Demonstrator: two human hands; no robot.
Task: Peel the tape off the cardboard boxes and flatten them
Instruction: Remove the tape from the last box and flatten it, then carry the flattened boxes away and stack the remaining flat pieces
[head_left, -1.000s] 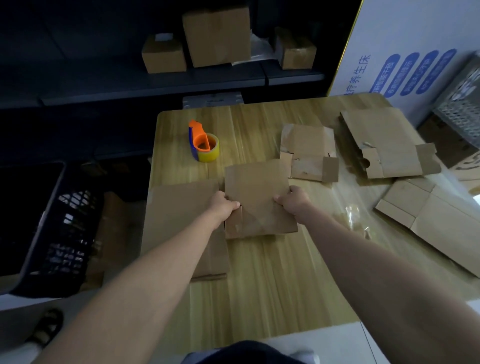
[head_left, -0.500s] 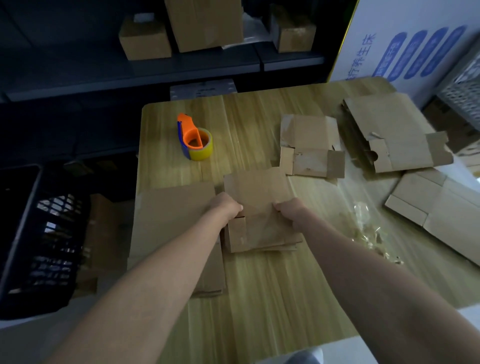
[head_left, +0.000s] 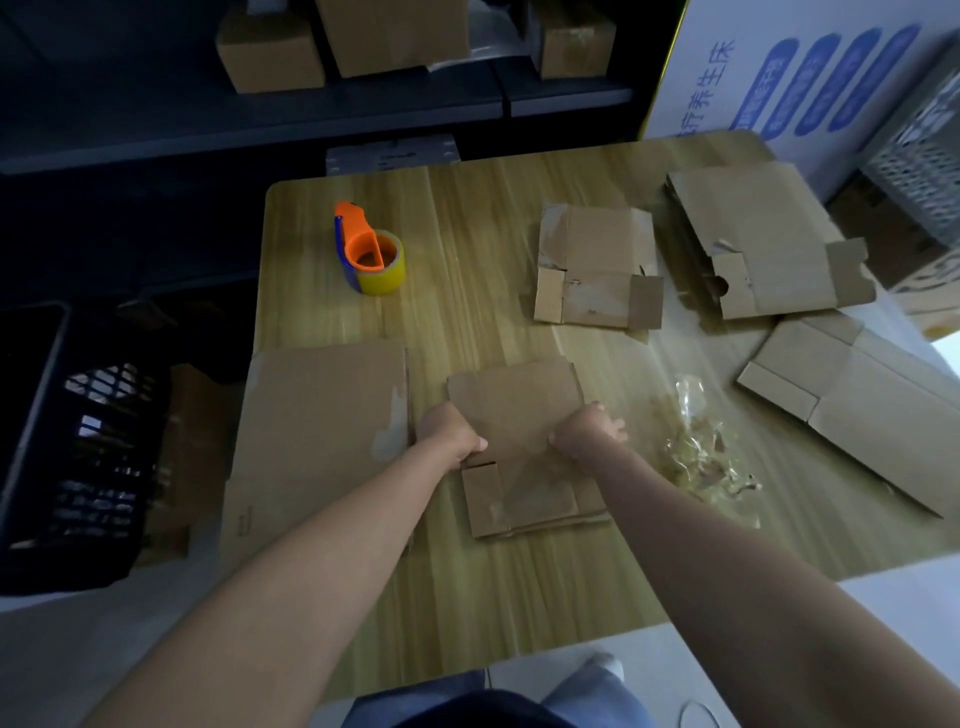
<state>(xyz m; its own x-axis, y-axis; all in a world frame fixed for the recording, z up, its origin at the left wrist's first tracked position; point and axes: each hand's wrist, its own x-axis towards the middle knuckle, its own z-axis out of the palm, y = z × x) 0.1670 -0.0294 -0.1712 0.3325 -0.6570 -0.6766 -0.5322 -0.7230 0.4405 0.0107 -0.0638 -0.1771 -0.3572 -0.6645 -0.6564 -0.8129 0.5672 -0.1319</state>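
Left hand and right hand curled onto opposite side edges of small flattened brown cardboard box, flat on wooden table between them. Fingertips tucked out of sight. Box's near right corner hidden behind right forearm. Crumpled heap of clear peeled tape just right of right hand, outline indistinct.

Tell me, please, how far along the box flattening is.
Done: four flattened boxes lie on the table, a pile of peeled tape among them. In hand: the left hand and right hand grip a small box mid-table, nearly flat. Left: pressing it flat; the assembled boxes on the shelf may follow.
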